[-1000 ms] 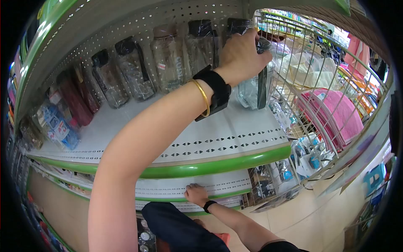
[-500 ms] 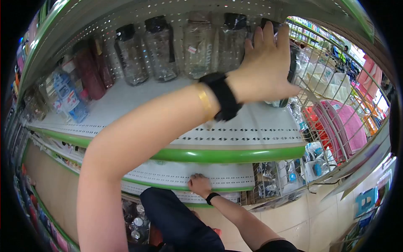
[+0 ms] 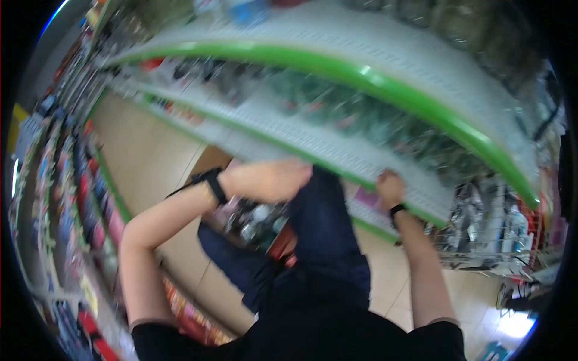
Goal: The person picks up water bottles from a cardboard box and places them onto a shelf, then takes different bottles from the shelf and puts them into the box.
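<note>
Blurred left hand looks empty, fingers loosely spread, near the white perforated lower shelf; right hand curls its fingers over the shelf's front edge.

The single head-worn fisheye view looks steeply down, close over the person's dark-clothed body at 6 o'clock. Green-edged shelves arc from 11 to 3 o'clock, floor at 9, all blurred.
</note>
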`<state>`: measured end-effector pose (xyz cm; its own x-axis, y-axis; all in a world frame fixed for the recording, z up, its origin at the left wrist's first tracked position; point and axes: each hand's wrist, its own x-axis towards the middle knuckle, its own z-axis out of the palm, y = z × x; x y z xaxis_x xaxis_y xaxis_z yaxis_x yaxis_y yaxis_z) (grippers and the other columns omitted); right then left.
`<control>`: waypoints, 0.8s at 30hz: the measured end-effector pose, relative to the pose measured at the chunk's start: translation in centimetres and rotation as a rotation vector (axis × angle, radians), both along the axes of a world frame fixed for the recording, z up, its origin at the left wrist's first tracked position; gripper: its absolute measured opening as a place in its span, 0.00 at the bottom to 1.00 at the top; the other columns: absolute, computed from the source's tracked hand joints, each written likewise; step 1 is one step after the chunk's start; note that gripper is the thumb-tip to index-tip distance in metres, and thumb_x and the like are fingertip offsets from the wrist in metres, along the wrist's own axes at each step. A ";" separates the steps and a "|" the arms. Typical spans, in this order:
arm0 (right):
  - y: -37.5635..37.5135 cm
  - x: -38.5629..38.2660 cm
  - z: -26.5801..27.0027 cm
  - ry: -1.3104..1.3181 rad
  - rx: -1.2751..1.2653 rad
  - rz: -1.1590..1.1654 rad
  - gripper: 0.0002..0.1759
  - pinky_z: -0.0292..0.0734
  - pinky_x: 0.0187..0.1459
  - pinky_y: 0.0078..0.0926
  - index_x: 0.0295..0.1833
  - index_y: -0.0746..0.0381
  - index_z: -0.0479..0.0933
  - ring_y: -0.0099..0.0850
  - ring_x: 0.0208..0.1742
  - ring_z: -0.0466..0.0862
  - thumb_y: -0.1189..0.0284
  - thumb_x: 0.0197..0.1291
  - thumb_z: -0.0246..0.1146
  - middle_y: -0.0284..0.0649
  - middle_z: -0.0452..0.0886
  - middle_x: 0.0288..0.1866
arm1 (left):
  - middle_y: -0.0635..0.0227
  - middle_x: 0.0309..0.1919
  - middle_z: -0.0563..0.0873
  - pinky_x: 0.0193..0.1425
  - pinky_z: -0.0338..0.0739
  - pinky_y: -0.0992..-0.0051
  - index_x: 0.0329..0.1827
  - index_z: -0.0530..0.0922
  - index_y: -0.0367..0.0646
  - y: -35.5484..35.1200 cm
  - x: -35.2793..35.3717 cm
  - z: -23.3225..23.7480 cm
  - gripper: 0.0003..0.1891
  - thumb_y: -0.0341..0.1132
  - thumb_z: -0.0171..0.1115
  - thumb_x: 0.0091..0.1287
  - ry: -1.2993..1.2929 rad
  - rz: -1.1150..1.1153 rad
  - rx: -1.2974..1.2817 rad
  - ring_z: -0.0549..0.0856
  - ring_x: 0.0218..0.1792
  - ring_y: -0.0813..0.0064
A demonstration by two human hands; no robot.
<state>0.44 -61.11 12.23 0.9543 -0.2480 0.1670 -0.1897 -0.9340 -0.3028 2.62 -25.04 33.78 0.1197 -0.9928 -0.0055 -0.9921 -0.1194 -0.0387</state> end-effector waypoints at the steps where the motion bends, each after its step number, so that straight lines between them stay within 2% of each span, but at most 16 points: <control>1: -1.0 0.3 -1.5 0.004 -0.002 0.065 0.12 0.75 0.45 0.46 0.36 0.63 0.77 0.49 0.41 0.81 0.66 0.56 0.55 0.49 0.82 0.39 | 0.54 0.54 0.77 0.68 0.67 0.61 0.40 0.76 0.35 3.4 0.7 -0.6 0.11 0.31 0.56 0.55 -0.275 -0.049 -0.115 0.72 0.63 0.55; 2: -0.4 0.1 -0.7 -0.106 -0.011 0.134 0.11 0.75 0.43 0.45 0.35 0.64 0.76 0.49 0.40 0.80 0.67 0.55 0.54 0.49 0.81 0.37 | 0.53 0.55 0.76 0.68 0.67 0.61 0.37 0.76 0.37 8.6 1.1 -3.9 0.10 0.29 0.58 0.52 -0.188 0.284 -0.164 0.71 0.64 0.55; 3: -0.5 0.3 -0.6 -0.061 -0.044 0.106 0.11 0.75 0.42 0.44 0.33 0.64 0.75 0.48 0.40 0.80 0.67 0.56 0.53 0.49 0.80 0.36 | 0.52 0.54 0.76 0.68 0.67 0.61 0.36 0.75 0.38 10.9 1.1 -6.1 0.10 0.27 0.59 0.50 -0.156 0.420 -0.218 0.71 0.64 0.53; 4: -0.8 0.4 -0.9 -0.095 -0.083 0.121 0.11 0.75 0.41 0.44 0.33 0.64 0.74 0.47 0.39 0.80 0.67 0.56 0.53 0.48 0.80 0.35 | 0.53 0.54 0.76 0.67 0.67 0.61 0.38 0.75 0.38 12.8 0.9 -7.8 0.11 0.26 0.60 0.50 -0.147 0.516 -0.268 0.70 0.64 0.51; 5: -0.9 0.4 -1.0 -0.127 -0.126 0.127 0.11 0.75 0.40 0.44 0.32 0.64 0.74 0.46 0.39 0.80 0.68 0.57 0.52 0.48 0.79 0.35 | 0.53 0.54 0.76 0.67 0.67 0.61 0.38 0.75 0.38 14.6 0.9 -10.0 0.11 0.26 0.60 0.50 -0.137 0.520 -0.259 0.70 0.64 0.51; 7: -0.6 0.4 -0.5 -0.108 -0.122 0.136 0.10 0.76 0.41 0.44 0.32 0.64 0.74 0.46 0.38 0.80 0.68 0.57 0.52 0.47 0.80 0.34 | 0.52 0.55 0.75 0.66 0.67 0.59 0.40 0.76 0.36 17.8 -0.1 -14.6 0.15 0.23 0.59 0.46 -0.118 0.805 -0.332 0.70 0.63 0.49; 9: -0.5 0.3 -0.2 -0.099 -0.121 0.118 0.10 0.77 0.41 0.43 0.32 0.64 0.74 0.45 0.38 0.81 0.69 0.56 0.52 0.47 0.80 0.34 | 0.51 0.55 0.74 0.66 0.67 0.58 0.44 0.74 0.36 19.6 -1.2 -18.0 0.19 0.24 0.62 0.46 -0.085 0.858 -0.298 0.70 0.62 0.48; 11: -0.5 0.2 0.1 -0.094 -0.139 0.127 0.09 0.77 0.40 0.44 0.32 0.64 0.73 0.45 0.38 0.81 0.69 0.56 0.52 0.46 0.80 0.33 | 0.49 0.54 0.75 0.65 0.68 0.58 0.49 0.73 0.35 20.5 -1.9 -21.9 0.24 0.27 0.67 0.46 0.034 1.138 -0.325 0.71 0.60 0.47; 13: -0.5 0.2 -0.1 -0.086 -0.150 0.109 0.09 0.77 0.40 0.43 0.32 0.64 0.72 0.45 0.38 0.81 0.70 0.56 0.52 0.46 0.79 0.33 | 0.48 0.54 0.75 0.63 0.68 0.58 0.53 0.71 0.37 20.4 -1.8 -25.1 0.29 0.32 0.72 0.46 0.262 1.346 -0.346 0.72 0.58 0.46; 14: -0.3 0.2 0.1 -0.087 -0.142 0.110 0.09 0.77 0.40 0.43 0.32 0.64 0.72 0.45 0.38 0.81 0.70 0.56 0.52 0.46 0.79 0.33 | 0.47 0.53 0.75 0.62 0.68 0.58 0.56 0.70 0.36 20.4 -1.6 -28.0 0.33 0.32 0.73 0.45 0.333 1.464 -0.452 0.73 0.55 0.45; 15: -0.3 0.2 0.1 -0.093 -0.132 0.105 0.08 0.77 0.40 0.43 0.31 0.63 0.72 0.45 0.38 0.80 0.70 0.56 0.52 0.46 0.79 0.33 | 0.46 0.55 0.74 0.63 0.68 0.59 0.59 0.67 0.36 20.1 -1.5 -31.4 0.38 0.34 0.75 0.44 0.346 1.628 -0.532 0.73 0.57 0.46; 17: -0.7 0.5 -0.2 -0.077 -0.129 0.065 0.08 0.77 0.40 0.43 0.31 0.63 0.73 0.45 0.38 0.81 0.70 0.55 0.52 0.46 0.79 0.33 | 0.46 0.59 0.73 0.66 0.66 0.61 0.64 0.63 0.36 17.6 -1.4 -33.0 0.44 0.35 0.77 0.43 0.444 1.872 -0.689 0.72 0.60 0.48; 19: -0.3 0.1 0.2 -0.093 -0.103 0.092 0.08 0.77 0.39 0.43 0.31 0.63 0.73 0.45 0.37 0.81 0.69 0.54 0.54 0.46 0.79 0.33 | 0.49 0.62 0.71 0.69 0.63 0.65 0.67 0.59 0.41 16.4 -0.5 -33.7 0.47 0.35 0.79 0.44 0.707 1.974 -0.899 0.70 0.65 0.56; 22: -0.3 0.2 0.3 -0.092 -0.125 0.075 0.08 0.77 0.38 0.42 0.30 0.63 0.73 0.44 0.35 0.81 0.69 0.53 0.55 0.45 0.79 0.32 | 0.49 0.61 0.72 0.67 0.66 0.65 0.67 0.62 0.41 16.0 0.9 -33.6 0.45 0.33 0.79 0.45 0.692 2.190 -0.619 0.73 0.62 0.56; 24: -0.2 0.2 0.3 -0.071 -0.111 0.079 0.08 0.77 0.37 0.41 0.30 0.63 0.73 0.44 0.35 0.80 0.69 0.53 0.55 0.45 0.79 0.31 | 0.46 0.57 0.76 0.65 0.68 0.63 0.65 0.63 0.37 17.4 1.1 -34.8 0.42 0.35 0.77 0.48 0.690 2.094 -0.603 0.75 0.60 0.53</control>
<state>0.60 -61.28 12.55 0.9548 -0.1486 0.2573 -0.0959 -0.9737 -0.2064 3.76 -7.59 -1.01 0.7542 0.5644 -0.3356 0.6407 -0.5210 0.5640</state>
